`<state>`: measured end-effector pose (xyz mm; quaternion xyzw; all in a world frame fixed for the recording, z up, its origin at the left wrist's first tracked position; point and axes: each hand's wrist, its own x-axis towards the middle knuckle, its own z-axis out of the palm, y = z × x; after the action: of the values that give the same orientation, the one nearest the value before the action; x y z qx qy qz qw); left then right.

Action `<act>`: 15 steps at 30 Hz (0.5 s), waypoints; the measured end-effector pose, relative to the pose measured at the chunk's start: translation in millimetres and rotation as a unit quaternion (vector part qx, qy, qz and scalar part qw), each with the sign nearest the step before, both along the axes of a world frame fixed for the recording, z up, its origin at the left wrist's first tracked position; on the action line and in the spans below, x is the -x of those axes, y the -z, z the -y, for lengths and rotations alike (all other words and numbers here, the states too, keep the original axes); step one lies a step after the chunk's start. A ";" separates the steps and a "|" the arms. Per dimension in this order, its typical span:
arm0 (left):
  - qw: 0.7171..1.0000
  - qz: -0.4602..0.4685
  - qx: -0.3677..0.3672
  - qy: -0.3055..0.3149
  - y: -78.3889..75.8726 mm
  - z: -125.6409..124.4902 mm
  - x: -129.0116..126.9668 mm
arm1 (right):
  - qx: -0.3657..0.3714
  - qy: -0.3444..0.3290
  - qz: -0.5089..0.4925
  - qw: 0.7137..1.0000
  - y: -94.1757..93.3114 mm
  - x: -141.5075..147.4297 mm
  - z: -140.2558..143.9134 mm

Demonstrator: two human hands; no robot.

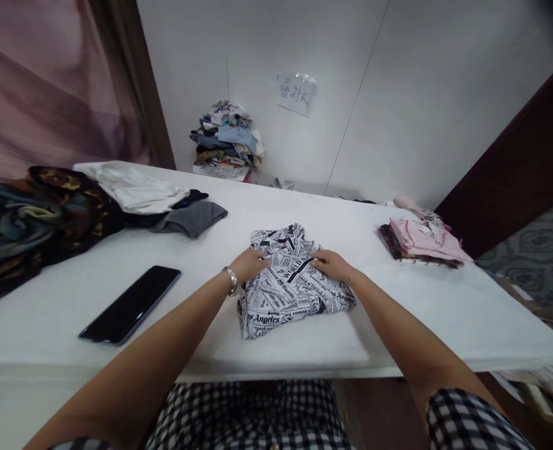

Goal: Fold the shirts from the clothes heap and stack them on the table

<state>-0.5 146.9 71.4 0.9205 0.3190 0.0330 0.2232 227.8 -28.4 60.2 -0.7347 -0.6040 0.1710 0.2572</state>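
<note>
A folded black-and-white newspaper-print shirt [288,294] lies on the white table [445,312] in front of me. My left hand [250,264] rests on the shirt's left side, fingers flat and pressing the fabric; a silver bracelet sits on that wrist. My right hand [333,264] lies on the shirt's right side, fingers spread over the cloth near a black strip at its middle. Both hands touch the shirt from above.
A black phone [130,304] lies at the left front. A heap of dark patterned, white and grey clothes [70,206] fills the far left. Folded pink garments [421,242] sit at the right. A clothes pile [227,140] stands against the wall under a paper sign [295,94].
</note>
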 end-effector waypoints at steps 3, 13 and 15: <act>0.999 -0.017 -0.012 -0.039 5.9 -2.4 3.2 | -0.015 0.045 0.013 0.999 3.8 0.7 -1.8; 0.988 -0.075 0.016 -0.131 2.1 -15.0 21.9 | 0.076 0.238 -0.092 0.964 0.3 -21.4 2.9; 0.989 -0.088 0.039 -0.115 1.4 -15.4 12.5 | 0.067 0.229 -0.115 0.964 -3.3 -17.7 -1.5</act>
<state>-12.9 162.4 70.1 0.8675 0.4424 -0.0349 0.2245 245.5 -26.9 63.5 -0.8444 -0.3731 0.2312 0.3073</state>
